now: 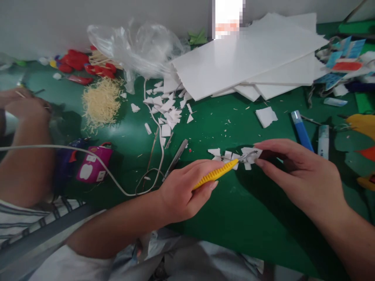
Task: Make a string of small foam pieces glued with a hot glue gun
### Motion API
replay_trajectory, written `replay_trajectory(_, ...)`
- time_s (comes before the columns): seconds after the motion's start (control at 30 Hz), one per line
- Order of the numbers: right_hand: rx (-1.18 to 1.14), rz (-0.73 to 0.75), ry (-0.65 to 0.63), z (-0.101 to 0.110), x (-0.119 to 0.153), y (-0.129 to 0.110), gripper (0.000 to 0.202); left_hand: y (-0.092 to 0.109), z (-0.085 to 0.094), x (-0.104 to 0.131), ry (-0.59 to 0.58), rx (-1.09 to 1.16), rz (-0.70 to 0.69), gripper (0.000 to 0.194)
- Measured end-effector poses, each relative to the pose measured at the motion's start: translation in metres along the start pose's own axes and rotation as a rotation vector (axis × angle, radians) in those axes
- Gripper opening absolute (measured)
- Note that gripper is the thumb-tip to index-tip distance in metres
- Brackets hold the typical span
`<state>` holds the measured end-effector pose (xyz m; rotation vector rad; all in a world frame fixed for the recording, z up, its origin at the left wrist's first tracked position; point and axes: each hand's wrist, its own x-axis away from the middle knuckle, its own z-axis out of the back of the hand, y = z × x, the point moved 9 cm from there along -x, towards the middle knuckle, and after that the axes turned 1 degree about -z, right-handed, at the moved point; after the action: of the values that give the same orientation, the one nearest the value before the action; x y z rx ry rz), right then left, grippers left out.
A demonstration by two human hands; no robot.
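My left hand [187, 189] is closed round a yellow-handled tool [218, 173], whose thin metal tip reaches up and right. That tip touches or overlaps a chain of small white pieces [227, 156] just above the green table. At the chain's right end, my right hand [299, 171] pinches a white piece [255, 155] between thumb and fingers. Several white scraps [168, 111] lie in a heap up and left of my hands, and a larger square scrap [266, 116] rests above my right hand.
Large white sheets [249, 54] are stacked at the back. A white cable [117, 181] loops across the left. Blue [301, 130] and white-blue tubes lie right. Pale shreds [102, 102], a purple box [94, 164] and another person's hands [27, 103] are at left.
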<state>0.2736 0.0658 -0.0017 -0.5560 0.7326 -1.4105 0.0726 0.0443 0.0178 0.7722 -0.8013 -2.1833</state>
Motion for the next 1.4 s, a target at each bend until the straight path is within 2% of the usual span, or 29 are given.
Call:
replay_trajectory(0.33, 0.006, 0.061, 0.008, 0.001, 0.0, -0.007, 0.011, 0.004, 0.001, 0.0, 0.017, 0.014, -0.083, 0.037)
replay_trajectory(0.57, -0.099, 0.058, 0.004, 0.001, 0.001, -0.004, 0.022, 0.002, 0.003, -0.001, 0.034, 0.011, -0.078, 0.034)
replay_trajectory(0.97, -0.077, 0.067, 0.01, 0.002, 0.002, -0.009, 0.014, 0.0, 0.001, -0.001, 0.027, 0.06, -0.046, 0.033)
replay_trajectory(1.2, -0.19, -0.07, 0.018, 0.004, -0.001, 0.001, 0.006, -0.01, 0.006, -0.002, 0.045, 0.191, 0.094, 0.031)
replay_trajectory(1.4, -0.211, -0.074, -0.006, 0.001, -0.001, 0.008, 0.01, -0.021, 0.001, 0.0, 0.037, 0.388, 0.264, 0.032)
